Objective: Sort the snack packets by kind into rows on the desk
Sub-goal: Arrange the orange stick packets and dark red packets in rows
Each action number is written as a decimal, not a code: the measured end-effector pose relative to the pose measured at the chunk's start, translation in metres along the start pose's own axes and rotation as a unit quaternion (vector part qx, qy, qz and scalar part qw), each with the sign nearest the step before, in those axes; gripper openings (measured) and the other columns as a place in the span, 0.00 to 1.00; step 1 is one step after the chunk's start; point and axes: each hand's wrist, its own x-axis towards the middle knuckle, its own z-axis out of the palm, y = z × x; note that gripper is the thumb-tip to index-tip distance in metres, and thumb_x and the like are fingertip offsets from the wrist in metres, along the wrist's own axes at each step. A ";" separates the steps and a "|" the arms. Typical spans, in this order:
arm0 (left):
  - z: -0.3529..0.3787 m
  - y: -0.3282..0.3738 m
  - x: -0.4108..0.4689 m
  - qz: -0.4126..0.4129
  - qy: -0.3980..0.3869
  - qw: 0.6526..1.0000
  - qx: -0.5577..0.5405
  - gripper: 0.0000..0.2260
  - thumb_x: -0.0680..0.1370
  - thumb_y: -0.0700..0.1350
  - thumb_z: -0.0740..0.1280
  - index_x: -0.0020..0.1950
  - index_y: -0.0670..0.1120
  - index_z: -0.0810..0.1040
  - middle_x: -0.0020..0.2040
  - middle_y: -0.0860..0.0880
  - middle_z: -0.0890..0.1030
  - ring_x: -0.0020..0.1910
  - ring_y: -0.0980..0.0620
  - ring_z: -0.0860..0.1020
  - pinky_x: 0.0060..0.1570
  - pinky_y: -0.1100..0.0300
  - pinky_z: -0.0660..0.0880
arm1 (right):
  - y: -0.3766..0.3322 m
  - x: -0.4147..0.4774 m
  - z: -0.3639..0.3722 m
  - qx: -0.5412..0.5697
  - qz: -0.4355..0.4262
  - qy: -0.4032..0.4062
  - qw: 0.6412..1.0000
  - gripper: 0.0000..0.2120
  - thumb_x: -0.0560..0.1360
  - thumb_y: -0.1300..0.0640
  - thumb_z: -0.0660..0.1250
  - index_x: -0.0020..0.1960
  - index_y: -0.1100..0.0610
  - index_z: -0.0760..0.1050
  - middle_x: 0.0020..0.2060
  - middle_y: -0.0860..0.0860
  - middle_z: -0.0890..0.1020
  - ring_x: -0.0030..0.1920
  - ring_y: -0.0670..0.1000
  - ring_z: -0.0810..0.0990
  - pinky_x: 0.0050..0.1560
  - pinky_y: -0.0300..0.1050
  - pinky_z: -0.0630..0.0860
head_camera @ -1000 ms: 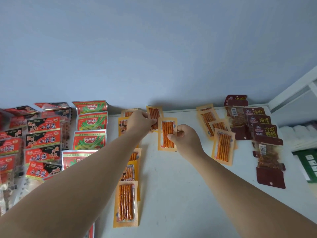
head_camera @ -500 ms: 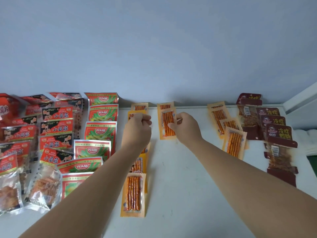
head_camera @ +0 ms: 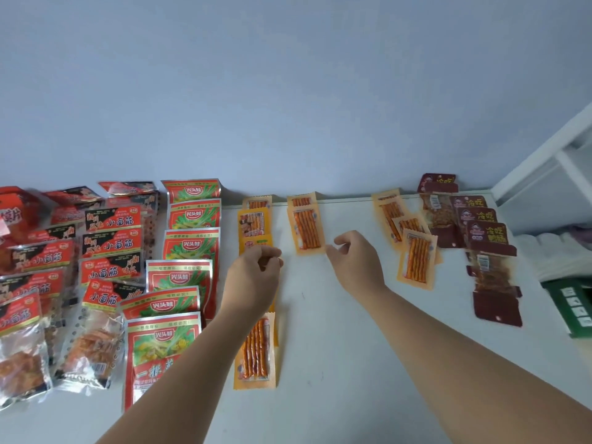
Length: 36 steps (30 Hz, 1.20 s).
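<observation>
Snack packets lie in rows on the white desk (head_camera: 336, 363). An orange packet of red sticks (head_camera: 306, 229) lies flat by the wall, partly over another of its kind. My right hand (head_camera: 355, 262) hovers just to its right, fingers loosely curled, holding nothing. My left hand (head_camera: 254, 275) hangs loosely curled over a column of orange stick packets (head_camera: 256, 350) and hides its middle. Further orange packets (head_camera: 415, 262) lie to the right.
Green-and-red packets (head_camera: 179, 277) and red-and-black packets (head_camera: 110, 243) fill the left. Dark red packets (head_camera: 487, 238) lie at the right, next to a white shelf (head_camera: 544, 187) and a green box (head_camera: 573, 309). A blue wall stands behind.
My right hand has let go of the orange packet, which lies by the wall, and has drawn back to the right. My left hand has pulled back toward me.
</observation>
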 end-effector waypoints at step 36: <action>0.240 0.106 -0.037 -0.076 -0.046 0.988 0.130 0.33 0.76 0.55 0.73 0.76 0.50 0.64 0.66 0.50 0.77 0.66 0.47 0.74 0.64 0.45 0.77 | 0.116 0.036 -0.149 0.063 0.110 -0.022 0.992 0.22 0.84 0.45 0.55 0.61 0.61 0.77 0.53 0.57 0.82 0.54 0.57 0.81 0.53 0.52 0.80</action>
